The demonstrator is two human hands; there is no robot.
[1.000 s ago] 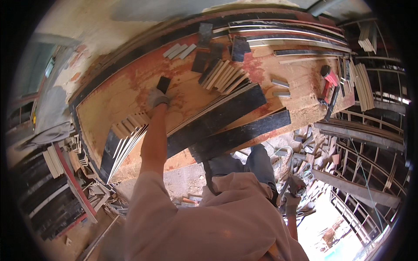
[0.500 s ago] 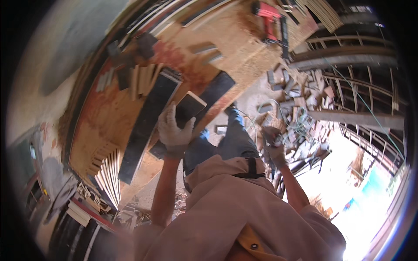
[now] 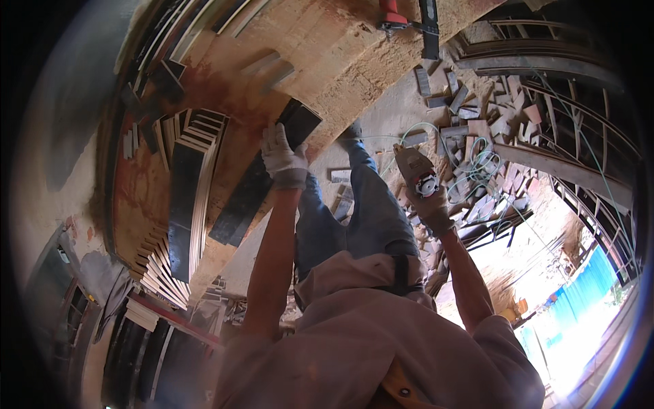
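Note:
My left hand, in a pale work glove, rests at the near edge of the workbench with its fingers stretched out. Its fingertips lie beside a short dark board piece, and a long dark board runs from under the hand toward the lower left. Off the bench, to the right of my legs, my gloved right hand is wrapped round a grey handheld power tool. This tool has a flat plate and a round silver and red part; its underside is hidden.
On the workbench stand a stack of long dark boards, fanned strips and a red tool at the far edge. Offcuts and a looped pale green hose litter the floor at right.
My left hand has shifted on the bench, its fingers now straighter beside the short board piece. My right hand has raised and turned the power tool into clearer view. The whole view has shifted.

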